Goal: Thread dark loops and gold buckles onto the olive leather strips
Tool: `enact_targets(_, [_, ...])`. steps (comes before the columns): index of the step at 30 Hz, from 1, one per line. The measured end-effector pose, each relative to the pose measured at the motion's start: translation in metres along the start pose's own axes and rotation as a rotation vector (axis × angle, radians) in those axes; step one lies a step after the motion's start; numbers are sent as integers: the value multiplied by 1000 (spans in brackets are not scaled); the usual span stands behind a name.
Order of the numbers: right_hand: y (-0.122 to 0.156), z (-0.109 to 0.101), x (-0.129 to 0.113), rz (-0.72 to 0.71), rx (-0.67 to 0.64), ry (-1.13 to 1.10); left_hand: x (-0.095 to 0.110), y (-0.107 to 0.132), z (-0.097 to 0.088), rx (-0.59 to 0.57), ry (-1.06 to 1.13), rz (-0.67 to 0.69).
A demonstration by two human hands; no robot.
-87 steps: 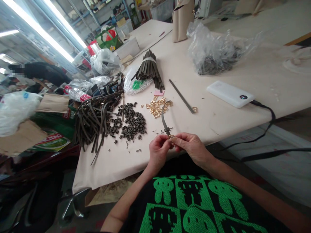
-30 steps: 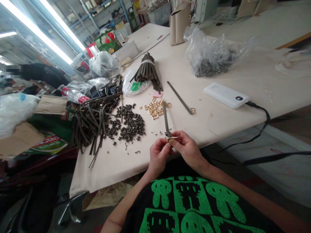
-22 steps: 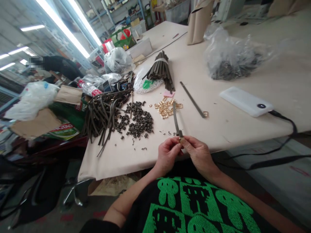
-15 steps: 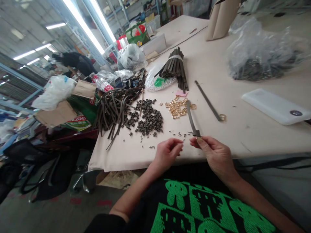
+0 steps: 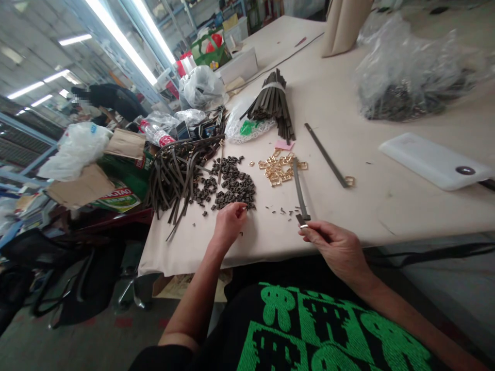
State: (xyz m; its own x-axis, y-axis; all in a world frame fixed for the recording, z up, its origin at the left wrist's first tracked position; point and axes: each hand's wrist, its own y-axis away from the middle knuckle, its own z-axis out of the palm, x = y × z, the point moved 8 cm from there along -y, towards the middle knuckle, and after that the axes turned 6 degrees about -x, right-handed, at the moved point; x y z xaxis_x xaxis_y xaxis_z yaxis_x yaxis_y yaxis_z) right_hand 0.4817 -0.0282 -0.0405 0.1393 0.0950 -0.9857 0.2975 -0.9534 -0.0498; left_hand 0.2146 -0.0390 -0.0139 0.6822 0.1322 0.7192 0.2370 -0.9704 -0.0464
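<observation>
My right hand [image 5: 336,247] pinches the buckle end of a dark strap [image 5: 299,188] between thumb and fingers. Gold metal glints at the fingertips, while the strap's far end reaches up to a heap of gold buckles [image 5: 275,170]. My left hand [image 5: 229,225] is at the near edge of a pile of small dark strap loops [image 5: 235,185]. Its fingers are closed together, and whatever lies between them is hidden. To the right, a second dark strap [image 5: 327,154] lies flat with a gold buckle at its near end.
Finished-looking straps [image 5: 174,172] pile up at the table's left edge. Behind the buckles stands a banded bundle of straps [image 5: 273,100]. A white power bank-like slab [image 5: 433,159] and a clear plastic bag [image 5: 410,77] lie right. Tiny dark bits [image 5: 284,211] scatter near the front. A person [image 5: 112,103] bends far left.
My left hand has moved left, away from my right hand, to the loop pile. The strap end in my right hand has tilted and shifted slightly left. The whole view has shifted a little.
</observation>
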Motion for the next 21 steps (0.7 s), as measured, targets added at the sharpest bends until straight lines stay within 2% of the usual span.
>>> enact_targets(4, [0, 2, 0, 10, -18, -24, 7, 15, 42, -185, 662, -189])
enact_targets(7, [1, 5, -1, 22, -56, -58, 23, 28, 71, -252, 954, -267])
enact_targets(10, [3, 6, -6, 19, -84, -81, 37, 37, 90, -308, 1041, -275])
enact_targets(12, [4, 5, -11, -12, -96, -45, 44, 39, 94, -322, 1049, -247])
enact_targets(16, [6, 5, -18, -57, -141, 41, 49, 39, 93, -299, 1058, -188])
enact_targets(21, [7, 10, -15, -27, -211, -54, 48, 39, 93, -295, 1025, -187])
